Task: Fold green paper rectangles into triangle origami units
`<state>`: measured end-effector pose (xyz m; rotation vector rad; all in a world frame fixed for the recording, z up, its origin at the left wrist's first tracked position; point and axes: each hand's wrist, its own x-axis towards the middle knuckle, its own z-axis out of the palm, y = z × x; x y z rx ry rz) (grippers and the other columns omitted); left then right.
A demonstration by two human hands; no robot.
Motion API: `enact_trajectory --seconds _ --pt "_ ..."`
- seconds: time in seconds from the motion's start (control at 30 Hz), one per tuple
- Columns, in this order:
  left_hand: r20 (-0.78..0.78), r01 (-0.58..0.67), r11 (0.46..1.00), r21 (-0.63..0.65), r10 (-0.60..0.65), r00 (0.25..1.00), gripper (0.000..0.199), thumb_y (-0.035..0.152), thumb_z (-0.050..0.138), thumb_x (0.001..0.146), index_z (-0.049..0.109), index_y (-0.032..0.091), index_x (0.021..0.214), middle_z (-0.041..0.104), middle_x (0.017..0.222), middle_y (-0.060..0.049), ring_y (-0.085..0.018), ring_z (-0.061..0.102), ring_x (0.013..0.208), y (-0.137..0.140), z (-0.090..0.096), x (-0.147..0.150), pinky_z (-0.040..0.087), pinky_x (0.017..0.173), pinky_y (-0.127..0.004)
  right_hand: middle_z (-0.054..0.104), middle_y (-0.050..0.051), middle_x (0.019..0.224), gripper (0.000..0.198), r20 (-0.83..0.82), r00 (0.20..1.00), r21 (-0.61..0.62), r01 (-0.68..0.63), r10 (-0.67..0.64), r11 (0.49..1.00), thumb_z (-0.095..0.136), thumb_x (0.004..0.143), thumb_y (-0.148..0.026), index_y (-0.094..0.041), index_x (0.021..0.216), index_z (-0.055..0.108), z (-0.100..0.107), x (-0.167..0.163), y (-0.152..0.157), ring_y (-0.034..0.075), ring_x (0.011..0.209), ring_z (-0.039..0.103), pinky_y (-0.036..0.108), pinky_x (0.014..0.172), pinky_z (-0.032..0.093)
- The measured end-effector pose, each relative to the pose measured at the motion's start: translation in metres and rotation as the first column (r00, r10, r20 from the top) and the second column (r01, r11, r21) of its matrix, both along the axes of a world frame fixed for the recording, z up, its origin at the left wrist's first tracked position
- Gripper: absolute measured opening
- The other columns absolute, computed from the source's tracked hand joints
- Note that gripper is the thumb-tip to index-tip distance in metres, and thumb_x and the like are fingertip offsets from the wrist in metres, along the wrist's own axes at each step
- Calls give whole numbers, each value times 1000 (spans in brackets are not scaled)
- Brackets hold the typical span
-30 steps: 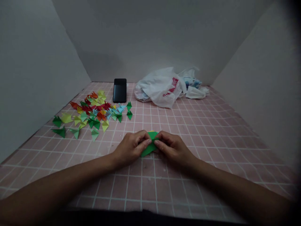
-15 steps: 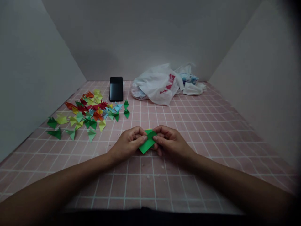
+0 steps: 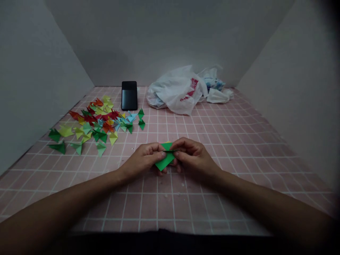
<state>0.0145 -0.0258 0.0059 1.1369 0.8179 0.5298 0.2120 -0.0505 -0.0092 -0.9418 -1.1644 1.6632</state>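
A small green sheet of origami paper point(image 3: 164, 163) is held between my two hands just above the table, in the middle of the head view. A dark fold line or raised flap runs across it, and a bit of yellow shows at its far edge. My left hand point(image 3: 147, 156) pinches its left side between thumb and fingers. On the other side, my right hand point(image 3: 191, 156) pinches the right end of the flap. Some fingertips lie behind the paper and are partly hidden. Several folded paper pieces point(image 3: 99, 135) in green, yellow, red, orange and blue lie to the left.
A black phone point(image 3: 129, 96) stands or lies near the back wall. Right of it are a crumpled white plastic bag point(image 3: 172, 92) with red print and a smaller blue-and-white bag point(image 3: 214, 85). A pink checked cloth point(image 3: 233, 141) covers the table, with walls on three sides.
The crease across the green paper now stands up as a thin dark flap between my fingers. The view has shifted slightly, so the background sits a little higher.
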Motion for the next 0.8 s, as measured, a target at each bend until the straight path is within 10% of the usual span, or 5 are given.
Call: enact_trajectory --seconds 0.27,0.53,0.8 --pt "63 -11 996 -90 17 998 26 38 73 84 61 15 88 71 77 -3 -12 66 59 -1 -2 0 54 53 -23 68 -3 63 3 -109 993 54 -39 45 998 71 82 -20 -19 84 68 -5 5 4 10 47 63 21 46 50" --pt "49 -127 977 173 120 992 24 27 78 77 64 16 92 71 80 -1 -12 66 73 2 -1 0 49 64 -21 68 -4 65 5 -83 996 55 -36 40 998 68 84 -15 -19 88 67 -4 5 2 8 48 62 18 47 48" --pt "49 -220 963 154 215 975 23 28 79 77 67 16 91 69 75 1 -10 62 65 0 -1 0 47 62 -21 72 -2 70 13 -160 983 46 -88 94 995 69 87 -17 -19 97 61 -1 5 3 10 53 68 21 54 55"
